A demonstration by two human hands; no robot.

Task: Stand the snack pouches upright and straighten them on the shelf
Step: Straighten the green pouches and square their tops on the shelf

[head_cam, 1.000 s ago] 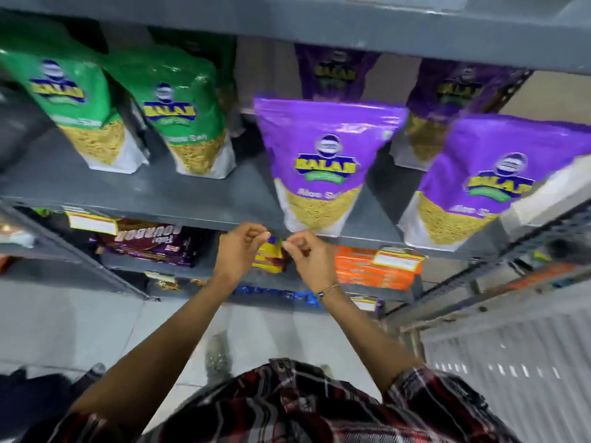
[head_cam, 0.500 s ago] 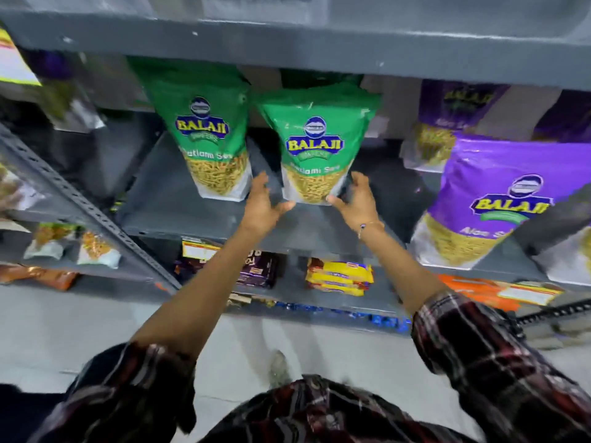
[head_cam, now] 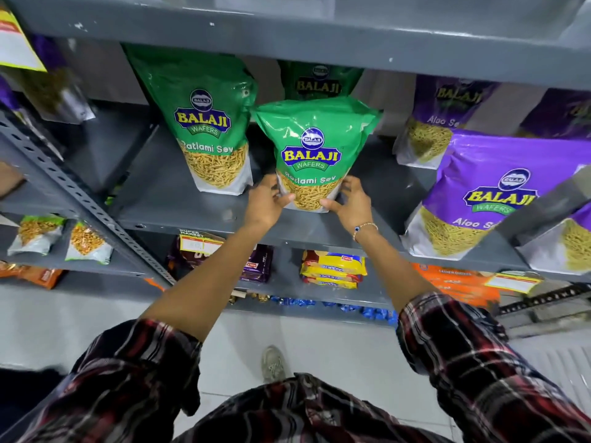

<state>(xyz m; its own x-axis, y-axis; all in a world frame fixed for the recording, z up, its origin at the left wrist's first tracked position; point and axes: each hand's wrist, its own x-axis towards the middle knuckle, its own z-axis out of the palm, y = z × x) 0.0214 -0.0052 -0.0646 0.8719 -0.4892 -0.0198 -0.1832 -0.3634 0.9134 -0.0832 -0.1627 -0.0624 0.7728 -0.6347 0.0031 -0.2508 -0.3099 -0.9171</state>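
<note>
Both hands, left hand (head_cam: 267,203) and right hand (head_cam: 351,204), clamped the green pouch (head_cam: 315,155) at its base, keeping it upright on the shelf (head_cam: 179,209).

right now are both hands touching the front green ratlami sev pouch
Touching. The head view shows the left hand and right hand pressed against the lower sides of the front green pouch, thumbs on its clear window.

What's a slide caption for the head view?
Both hands, left hand and right hand, grip the base of a green Ratlami Sev pouch on the grey shelf.
</note>
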